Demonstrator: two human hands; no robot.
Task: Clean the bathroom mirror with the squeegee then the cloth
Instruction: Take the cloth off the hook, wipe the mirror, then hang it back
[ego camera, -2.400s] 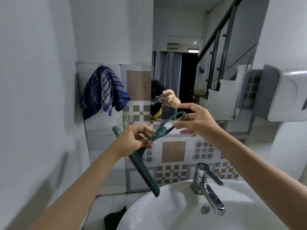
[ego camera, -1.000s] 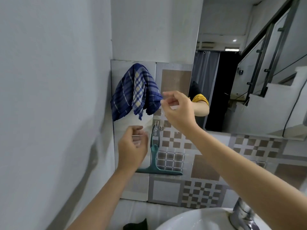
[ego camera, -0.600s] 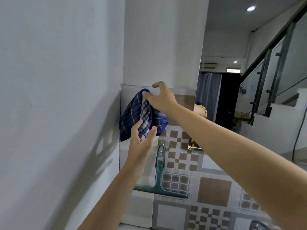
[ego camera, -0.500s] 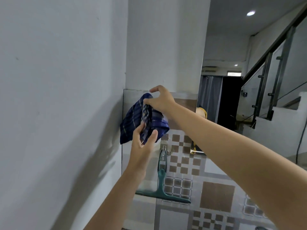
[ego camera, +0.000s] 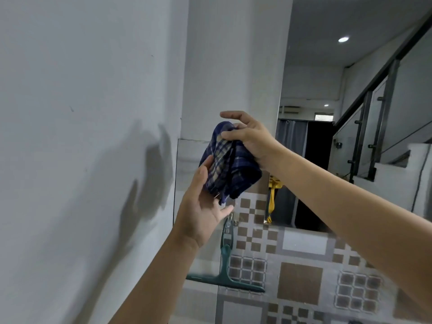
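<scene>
A blue checked cloth (ego camera: 230, 164) hangs bunched in the air in front of the tiled wall. My right hand (ego camera: 249, 139) pinches its top, index finger raised. My left hand (ego camera: 203, 206) is under it with fingers apart, palm and thumb touching the cloth's lower left side. The green squeegee (ego camera: 225, 263) hangs from a wall hook below my hands, blade at the bottom and level. The mirror (ego camera: 350, 113) fills the upper right and reflects a dark doorway and a staircase.
A plain white wall (ego camera: 81, 136) runs close along the left. Patterned brown and grey tiles (ego camera: 301, 279) cover the wall under the mirror. A white pillar (ego camera: 233, 66) stands between the wall and the mirror's left edge.
The squeegee was hung on the hook. My right hand then took the cloth off the wall and lifted it away, with my left hand coming up beneath it. The view tilted upward.
</scene>
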